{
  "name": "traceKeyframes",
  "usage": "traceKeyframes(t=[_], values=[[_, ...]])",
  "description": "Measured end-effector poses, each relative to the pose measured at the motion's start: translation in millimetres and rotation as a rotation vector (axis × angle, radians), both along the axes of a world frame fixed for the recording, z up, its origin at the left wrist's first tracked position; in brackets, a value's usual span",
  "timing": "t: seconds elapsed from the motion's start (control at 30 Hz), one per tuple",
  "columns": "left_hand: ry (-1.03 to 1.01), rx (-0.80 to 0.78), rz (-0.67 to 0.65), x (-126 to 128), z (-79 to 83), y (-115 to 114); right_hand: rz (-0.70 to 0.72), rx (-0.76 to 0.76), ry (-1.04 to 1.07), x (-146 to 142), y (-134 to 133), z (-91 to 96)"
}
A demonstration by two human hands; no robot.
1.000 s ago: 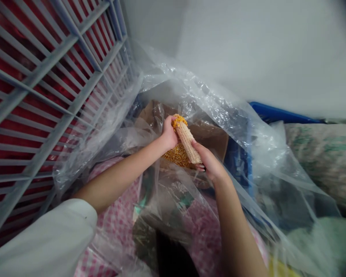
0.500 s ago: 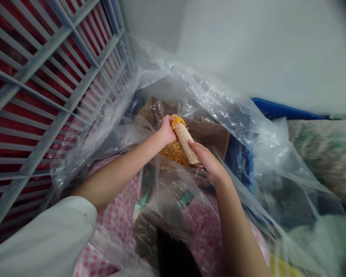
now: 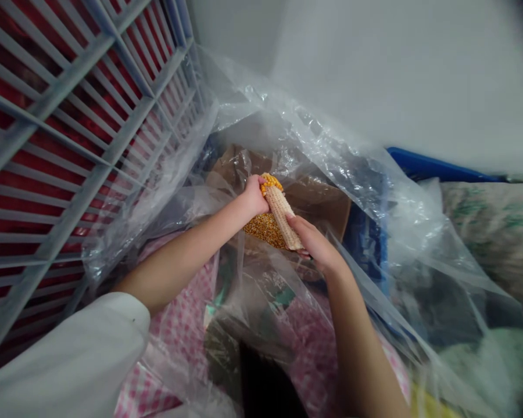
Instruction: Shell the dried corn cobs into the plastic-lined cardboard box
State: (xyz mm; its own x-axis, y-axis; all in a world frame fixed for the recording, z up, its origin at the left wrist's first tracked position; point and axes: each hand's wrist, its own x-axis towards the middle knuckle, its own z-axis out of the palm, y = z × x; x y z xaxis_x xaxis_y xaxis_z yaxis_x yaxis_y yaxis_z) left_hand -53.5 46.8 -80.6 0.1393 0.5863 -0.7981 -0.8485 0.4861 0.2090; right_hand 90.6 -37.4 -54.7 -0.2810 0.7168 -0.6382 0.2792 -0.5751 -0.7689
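An ear of corn [image 3: 282, 213] slants between my hands, its far end still covered in yellow kernels and the longer near part a bare pale cob. My left hand [image 3: 256, 194] is closed around the kernel-covered far end. Lower down, my right hand [image 3: 312, 239] grips the bare end, thumb on top and the other fingers mostly hidden underneath. Loose corn kernels [image 3: 265, 229] lie in a heap below the ear, inside brown paper or cardboard [image 3: 320, 203] lined over with clear plastic.
Clear plastic sheeting [image 3: 418, 244] spreads around the heap and over a blue crate [image 3: 370, 244]. At left rises a grey slatted crate [image 3: 108, 157] with red behind its slats. A printed sack [image 3: 492, 232] lies at right, by the pale wall [image 3: 366, 75]. Pink checked cloth [image 3: 183, 319] is below my arms.
The whole view has shifted slightly. Both hands keep their hold on the ear of corn, and its position between them looks nearly the same.
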Motion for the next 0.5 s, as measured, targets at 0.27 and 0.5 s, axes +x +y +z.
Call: traceKeyframes(t=[0.27,0.5], values=[[0.031,0.039,-0.043,0.0,5.2,-3.4,-0.033,0.007,0.029,-1.9,1.6,3.9],[0.207,0.178,-0.141,6.7,8.3,-4.0,-0.054,0.043,0.012,0.1,3.1,0.6]])
